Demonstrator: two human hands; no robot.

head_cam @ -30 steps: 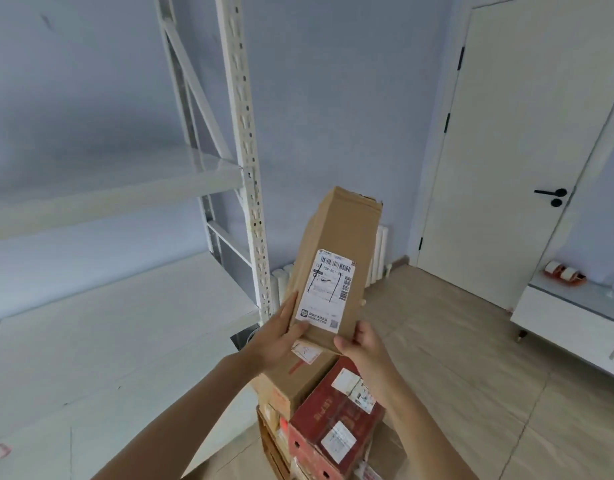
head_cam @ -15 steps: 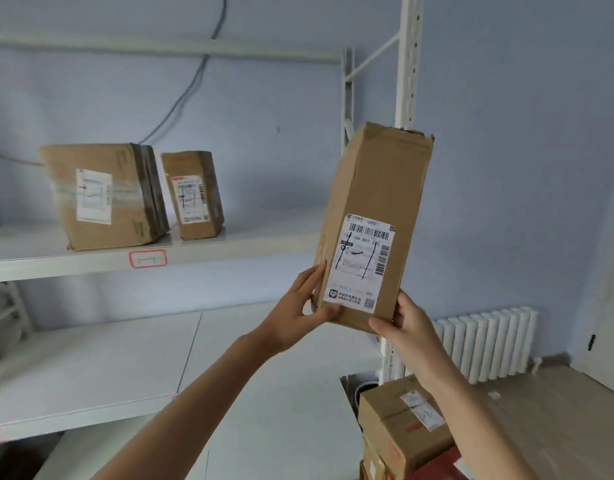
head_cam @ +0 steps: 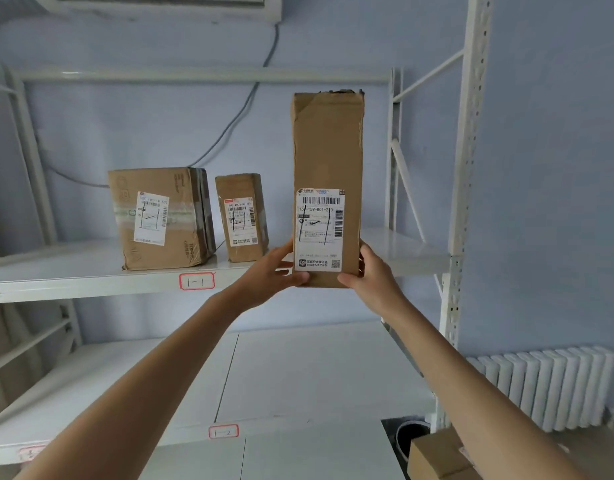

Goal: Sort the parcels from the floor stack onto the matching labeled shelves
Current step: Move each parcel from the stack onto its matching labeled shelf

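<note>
- On the upper shelf (head_cam: 91, 282), tagged "1-1", two parcels (head_cam: 160, 216) already stand; a further box (head_cam: 437, 455) waits low down at lower right.
- Head view: left hand (head_cam: 274, 268) and right hand (head_cam: 371, 271) clasp the bottom end of the tall parcel (head_cam: 328, 150), held upright just beside the shelved pair, not yet set down.

Person, two arms in view. Left hand (head_cam: 274, 271) and right hand (head_cam: 371, 271): both bare. Forearms bare; sleeves out of view.
</note>
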